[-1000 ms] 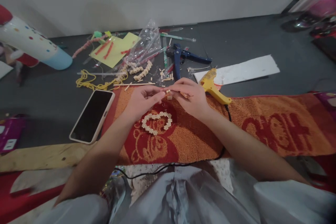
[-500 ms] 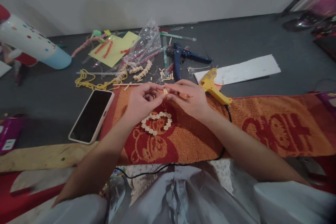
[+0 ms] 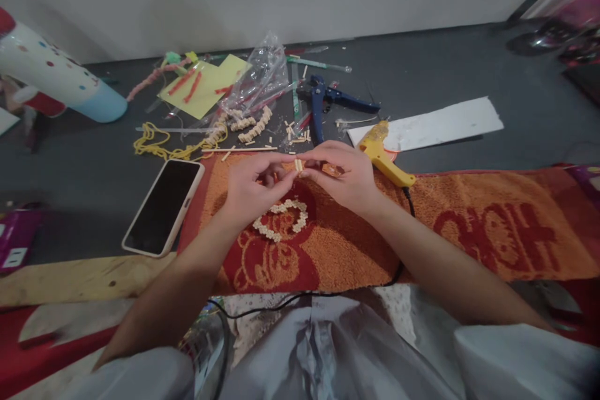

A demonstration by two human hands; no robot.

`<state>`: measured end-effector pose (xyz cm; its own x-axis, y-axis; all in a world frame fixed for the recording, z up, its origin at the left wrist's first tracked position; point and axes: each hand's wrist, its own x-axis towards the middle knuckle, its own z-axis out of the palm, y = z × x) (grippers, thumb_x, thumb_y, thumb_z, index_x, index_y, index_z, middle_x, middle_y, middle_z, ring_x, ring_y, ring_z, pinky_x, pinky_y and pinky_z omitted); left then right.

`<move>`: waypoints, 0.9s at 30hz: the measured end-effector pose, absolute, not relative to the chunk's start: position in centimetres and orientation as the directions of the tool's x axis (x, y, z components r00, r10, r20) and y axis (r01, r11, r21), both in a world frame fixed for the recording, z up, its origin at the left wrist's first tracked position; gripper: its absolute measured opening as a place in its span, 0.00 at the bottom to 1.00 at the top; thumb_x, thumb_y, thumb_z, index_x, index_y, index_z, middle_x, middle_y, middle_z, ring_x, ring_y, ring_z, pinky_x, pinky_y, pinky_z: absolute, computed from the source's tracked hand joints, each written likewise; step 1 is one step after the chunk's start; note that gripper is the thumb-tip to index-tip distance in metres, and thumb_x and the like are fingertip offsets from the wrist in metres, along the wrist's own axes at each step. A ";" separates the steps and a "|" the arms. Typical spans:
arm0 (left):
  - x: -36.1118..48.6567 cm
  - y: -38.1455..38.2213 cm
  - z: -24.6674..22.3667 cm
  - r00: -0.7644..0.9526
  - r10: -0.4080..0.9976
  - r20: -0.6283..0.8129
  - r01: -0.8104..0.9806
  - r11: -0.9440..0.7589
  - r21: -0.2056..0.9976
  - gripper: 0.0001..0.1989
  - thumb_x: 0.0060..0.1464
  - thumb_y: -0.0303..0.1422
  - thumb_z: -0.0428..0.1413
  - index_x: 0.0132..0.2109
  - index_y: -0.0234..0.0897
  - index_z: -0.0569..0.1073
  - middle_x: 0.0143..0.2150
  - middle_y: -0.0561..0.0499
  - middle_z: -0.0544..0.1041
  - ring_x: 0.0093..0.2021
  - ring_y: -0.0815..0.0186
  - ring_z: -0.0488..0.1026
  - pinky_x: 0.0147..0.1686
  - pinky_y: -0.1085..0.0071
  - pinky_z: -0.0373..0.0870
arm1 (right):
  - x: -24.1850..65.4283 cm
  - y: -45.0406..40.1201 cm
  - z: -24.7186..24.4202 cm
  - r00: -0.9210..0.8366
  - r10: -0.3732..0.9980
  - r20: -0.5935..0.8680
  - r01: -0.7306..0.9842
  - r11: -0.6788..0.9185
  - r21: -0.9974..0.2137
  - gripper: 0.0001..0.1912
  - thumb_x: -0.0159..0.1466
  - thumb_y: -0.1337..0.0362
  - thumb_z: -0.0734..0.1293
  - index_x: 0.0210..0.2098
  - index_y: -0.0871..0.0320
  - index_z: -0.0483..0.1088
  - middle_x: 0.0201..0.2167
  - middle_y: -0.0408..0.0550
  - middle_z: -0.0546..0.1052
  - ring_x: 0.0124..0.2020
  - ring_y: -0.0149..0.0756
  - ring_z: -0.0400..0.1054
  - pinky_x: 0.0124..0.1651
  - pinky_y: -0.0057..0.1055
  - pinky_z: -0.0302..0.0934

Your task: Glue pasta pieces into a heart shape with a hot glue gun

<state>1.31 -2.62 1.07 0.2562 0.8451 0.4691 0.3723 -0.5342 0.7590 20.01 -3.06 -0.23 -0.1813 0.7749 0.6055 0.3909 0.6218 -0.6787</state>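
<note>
Between the fingertips of both hands is a small bundle of short pale wooden sticks (image 3: 298,165), held side by side over the towel. My left hand (image 3: 255,184) pinches it from the left, thumb and forefinger closed. From the other side my right hand (image 3: 345,174) pinches it with thumb and forefinger. Below the hands, a heart-shaped ring of small stick pieces (image 3: 300,220) lies on the orange and red towel (image 3: 347,250); my left hand partly covers its upper left. Loose short stick pieces (image 3: 300,136) lie just beyond the fingers.
A yellow glue gun (image 3: 387,165) rests by my right hand, partly on a white board (image 3: 445,126). Blue cutters (image 3: 319,106) lie behind. To the left are a phone (image 3: 164,207), yellow yarn (image 3: 159,144), yellow paper (image 3: 201,90), clear plastic (image 3: 267,69) and a bottle (image 3: 79,81).
Both hands have shifted slightly down and toward me with the small sticks. A long stick behind my left hand now shows more. The heart-shaped ring has stayed put.
</note>
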 end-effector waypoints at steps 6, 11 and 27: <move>0.9 -2.5 0.7 0.325 0.762 0.561 0.441 -0.647 0.622 0.08 0.52 0.30 0.61 0.41 0.35 0.79 0.21 0.58 0.73 0.18 0.79 0.63 0.19 0.82 0.60 | 20.0 -3.0 -0.5 -0.166 0.769 0.618 0.346 0.632 -0.693 0.08 0.60 0.66 0.72 0.39 0.52 0.80 0.33 0.43 0.81 0.34 0.30 0.73 0.39 0.28 0.68; 1.0 -2.5 0.4 0.325 0.730 0.601 0.433 -0.680 0.592 0.08 0.52 0.29 0.61 0.41 0.34 0.79 0.21 0.58 0.72 0.17 0.79 0.62 0.18 0.82 0.59 | 20.1 -3.0 -0.5 -0.166 0.800 0.577 0.362 0.593 -0.719 0.07 0.60 0.63 0.71 0.39 0.49 0.80 0.33 0.41 0.81 0.33 0.29 0.73 0.39 0.29 0.68; 1.6 -2.5 0.8 0.229 0.937 0.262 0.333 -0.329 0.884 0.12 0.50 0.37 0.62 0.40 0.36 0.79 0.24 0.54 0.74 0.21 0.76 0.65 0.21 0.79 0.62 | 19.9 -3.1 -0.2 -0.131 0.807 0.576 0.414 0.572 -0.708 0.06 0.61 0.61 0.71 0.37 0.51 0.79 0.33 0.43 0.82 0.34 0.33 0.74 0.41 0.32 0.68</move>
<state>1.56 -2.52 0.82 0.2288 0.9374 0.2625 0.3326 -0.3287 0.8840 19.89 -3.08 -0.22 -0.1307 0.8071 0.5758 0.4140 0.5722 -0.7080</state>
